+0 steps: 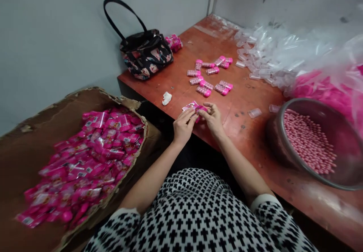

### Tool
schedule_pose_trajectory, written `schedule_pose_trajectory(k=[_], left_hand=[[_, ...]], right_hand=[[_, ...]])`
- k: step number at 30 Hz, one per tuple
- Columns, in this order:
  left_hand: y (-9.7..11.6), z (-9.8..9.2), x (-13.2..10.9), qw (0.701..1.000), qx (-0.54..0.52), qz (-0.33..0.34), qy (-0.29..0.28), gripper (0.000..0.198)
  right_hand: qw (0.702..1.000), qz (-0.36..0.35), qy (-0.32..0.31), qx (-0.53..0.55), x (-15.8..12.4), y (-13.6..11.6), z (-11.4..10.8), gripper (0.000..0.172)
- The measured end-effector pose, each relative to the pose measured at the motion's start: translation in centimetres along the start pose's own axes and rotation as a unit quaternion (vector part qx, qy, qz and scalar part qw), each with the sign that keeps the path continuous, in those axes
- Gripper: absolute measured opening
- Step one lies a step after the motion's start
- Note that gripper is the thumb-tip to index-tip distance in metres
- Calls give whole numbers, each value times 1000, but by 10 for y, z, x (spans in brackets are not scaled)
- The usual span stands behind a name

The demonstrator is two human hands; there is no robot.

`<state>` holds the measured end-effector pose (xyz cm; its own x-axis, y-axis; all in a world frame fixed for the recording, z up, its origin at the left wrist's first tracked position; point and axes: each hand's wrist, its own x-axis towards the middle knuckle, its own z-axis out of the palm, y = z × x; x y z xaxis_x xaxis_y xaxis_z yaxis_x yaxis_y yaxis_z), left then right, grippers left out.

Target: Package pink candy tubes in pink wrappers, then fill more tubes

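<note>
Pink packet (191, 106) in the joint grasp of left hand (183, 126) and right hand (213, 119), above red table (241, 131).

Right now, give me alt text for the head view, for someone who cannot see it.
The left hand and right hand together hold a pink packet at the edge of a reddish table. A cardboard box of pink packets stands left; a metal bowl of pink beads sits right.

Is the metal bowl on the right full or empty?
Partly full: pink beads cover the left of the metal bowl; its right inner wall shows bare.
</note>
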<state>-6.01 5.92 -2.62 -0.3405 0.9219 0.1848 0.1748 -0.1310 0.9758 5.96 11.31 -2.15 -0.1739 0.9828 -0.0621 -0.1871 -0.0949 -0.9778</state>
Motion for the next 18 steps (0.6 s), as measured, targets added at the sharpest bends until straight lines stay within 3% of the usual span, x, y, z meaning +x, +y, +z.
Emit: schedule_pose_trajectory(k=[2, 5, 7, 10, 12, 14, 16, 18], left_hand=[[7, -4, -3, 994, -66, -87, -15, 28], [10, -8, -2, 958, -165, -212, -96, 33], [9, -9, 1, 939, -185, -257, -132, 33], [9, -9, 5, 937, -168, -277, -129, 30], [9, -9, 8, 939, -165, -284, -103, 29], [9, -10, 11, 934, -182, -301, -65, 27], [9, -13, 15, 923, -208, -323, -31, 27], [8, -16, 20, 910, -233, -343, -9, 28]], right_hand=[[999, 11, -48, -10, 0, -6, -5, 39], [986, 26, -152, -64, -1, -19, -16, 36], [969, 34, -214, -119, 2, -28, -23, 36], [936, 40, -283, -207, 24, -39, -30, 33], [937, 1, -237, -255, 55, -45, -34, 30], [943, -76, -96, -308, 98, -52, -41, 33], [913, -131, 38, -385, 147, -57, -50, 40], [872, -135, 105, -459, 196, -62, -60, 49]])
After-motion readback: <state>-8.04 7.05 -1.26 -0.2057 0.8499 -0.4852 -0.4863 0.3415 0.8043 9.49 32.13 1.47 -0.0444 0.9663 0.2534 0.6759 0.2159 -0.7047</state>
